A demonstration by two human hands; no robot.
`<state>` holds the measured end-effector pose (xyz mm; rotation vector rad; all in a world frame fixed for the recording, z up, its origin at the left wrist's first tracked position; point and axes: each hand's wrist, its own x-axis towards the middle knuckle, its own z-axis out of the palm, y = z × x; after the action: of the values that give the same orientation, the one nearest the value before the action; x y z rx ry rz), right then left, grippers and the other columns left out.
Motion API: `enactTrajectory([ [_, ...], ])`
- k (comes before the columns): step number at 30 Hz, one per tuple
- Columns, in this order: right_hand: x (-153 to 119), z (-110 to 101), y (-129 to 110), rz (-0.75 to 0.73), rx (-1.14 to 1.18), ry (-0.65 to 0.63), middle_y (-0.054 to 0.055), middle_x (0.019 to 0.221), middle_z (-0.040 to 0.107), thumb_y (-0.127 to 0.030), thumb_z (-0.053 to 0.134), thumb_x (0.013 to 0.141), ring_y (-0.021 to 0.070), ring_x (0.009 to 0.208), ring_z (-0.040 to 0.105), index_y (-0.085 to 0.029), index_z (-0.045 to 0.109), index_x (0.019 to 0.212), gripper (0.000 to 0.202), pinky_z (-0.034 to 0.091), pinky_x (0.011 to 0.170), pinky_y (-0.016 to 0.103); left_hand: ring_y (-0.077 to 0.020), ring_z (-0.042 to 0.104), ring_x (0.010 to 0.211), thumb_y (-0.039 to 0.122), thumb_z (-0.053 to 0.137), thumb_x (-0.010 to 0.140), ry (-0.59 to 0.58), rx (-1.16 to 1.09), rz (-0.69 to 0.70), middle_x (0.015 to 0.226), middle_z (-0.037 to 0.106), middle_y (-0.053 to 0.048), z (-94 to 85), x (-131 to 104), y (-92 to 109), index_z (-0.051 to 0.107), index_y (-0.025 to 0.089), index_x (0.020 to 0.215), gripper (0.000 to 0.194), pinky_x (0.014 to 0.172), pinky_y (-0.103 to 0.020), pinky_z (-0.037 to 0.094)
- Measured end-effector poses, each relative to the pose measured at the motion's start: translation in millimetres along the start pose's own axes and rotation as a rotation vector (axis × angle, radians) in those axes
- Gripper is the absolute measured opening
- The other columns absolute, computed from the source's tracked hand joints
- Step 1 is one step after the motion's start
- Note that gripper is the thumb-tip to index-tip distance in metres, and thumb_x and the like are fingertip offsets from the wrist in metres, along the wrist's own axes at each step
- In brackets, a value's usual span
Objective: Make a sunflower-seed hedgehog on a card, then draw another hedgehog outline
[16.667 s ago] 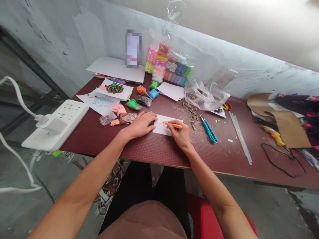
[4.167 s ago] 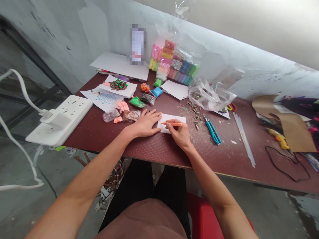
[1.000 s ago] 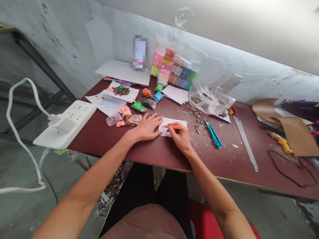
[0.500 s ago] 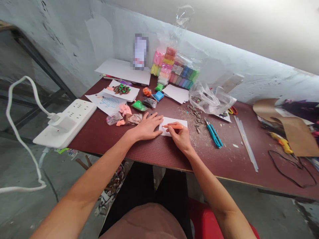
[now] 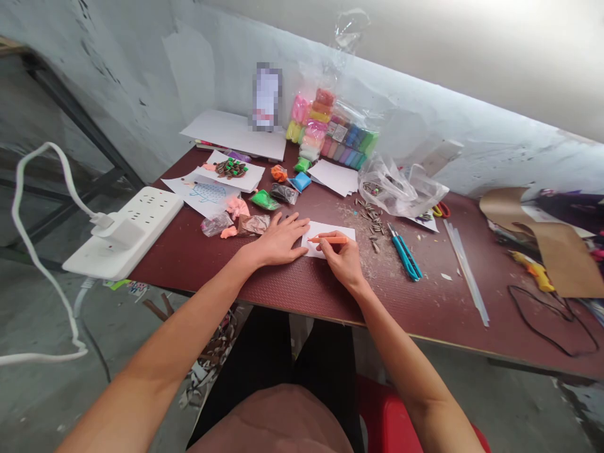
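A small white sheet of paper [image 5: 311, 231] lies on the dark red table near its front edge. My left hand [image 5: 282, 242] rests flat with its fingers spread, the fingertips at the sheet's left edge. In my right hand [image 5: 343, 257] is an orange pen [image 5: 335, 240], pinched between thumb and fingers, its tip over the left part of the sheet. Any mark under the tip is too small to make out. Striped seeds [image 5: 372, 217] are scattered to the right of the paper, beside a teal cutter [image 5: 406, 253].
Bagged coloured clay [image 5: 337, 135] stands against the wall, with clay packets [image 5: 264, 200] nearer. Drawings [image 5: 202, 194] lie left, by a white power strip [image 5: 132, 233]. Right are a plastic bag [image 5: 391, 189], clear glue sticks [image 5: 467, 274] and a yellow glue gun [image 5: 533, 270].
Both hands hold nearly the same pose over the paper. The rear end of the orange pen shows a tiny shift to the right.
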<state>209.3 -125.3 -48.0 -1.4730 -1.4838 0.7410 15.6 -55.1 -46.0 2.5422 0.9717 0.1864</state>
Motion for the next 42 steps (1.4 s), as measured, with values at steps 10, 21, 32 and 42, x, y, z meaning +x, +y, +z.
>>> enactTrajectory([
  [10, 0.8, 0.6, 1.1, 0.02, 0.03, 0.008, 0.006, 0.082, 0.076, -0.045, 0.068, 0.085, 0.0179, 0.069, 0.069, -0.021, 0.076, 0.084, 0.026, 0.053, 0.064, 0.031, -0.0341, 0.023, 0.16, 0.041, 0.052, 0.098, -0.007, 0.003, -0.004, 0.17, 0.035, -0.01, -1.8, -0.8, 1.6, 0.046, 0.022, 0.157, 0.062, 0.128, -0.063, 0.012],
  [21, 1.0, -0.2, -0.2, -0.005, -0.001, 0.01, 0.007, 0.083, 0.076, -0.047, 0.067, 0.087, 0.0188, 0.07, 0.069, -0.021, 0.076, 0.082, 0.028, 0.052, 0.065, 0.031, -0.034, 0.023, 0.161, 0.041, 0.052, 0.098, -0.003, 0.001, -0.004, 0.17, 0.035, -0.01, -0.7, -0.5, 1.0, 0.048, 0.022, 0.156, 0.061, 0.129, -0.062, 0.011],
  [32, 1.1, 0.6, 0.4, -0.019, 0.001, 0.001, 0.005, 0.077, 0.075, -0.045, 0.066, 0.088, 0.018, 0.063, 0.066, -0.021, 0.075, 0.089, 0.026, 0.049, 0.06, 0.031, -0.0333, 0.023, 0.161, 0.041, 0.052, 0.099, -0.009, 0.007, -0.003, 0.17, 0.035, -0.009, -1.5, -0.7, 1.1, 0.046, 0.023, 0.157, 0.061, 0.129, -0.062, 0.012],
  [42, 0.8, -0.6, -1.9, -0.026, 0.003, -0.007, 0.004, 0.077, 0.075, -0.039, 0.066, 0.087, 0.0172, 0.064, 0.068, -0.019, 0.076, 0.087, 0.022, 0.052, 0.063, 0.03, -0.0329, 0.022, 0.161, 0.041, 0.051, 0.098, -0.02, 0.016, -0.01, 0.171, 0.034, -0.01, -3.0, -1.1, 2.6, 0.047, 0.021, 0.156, 0.062, 0.129, -0.061, 0.012],
])
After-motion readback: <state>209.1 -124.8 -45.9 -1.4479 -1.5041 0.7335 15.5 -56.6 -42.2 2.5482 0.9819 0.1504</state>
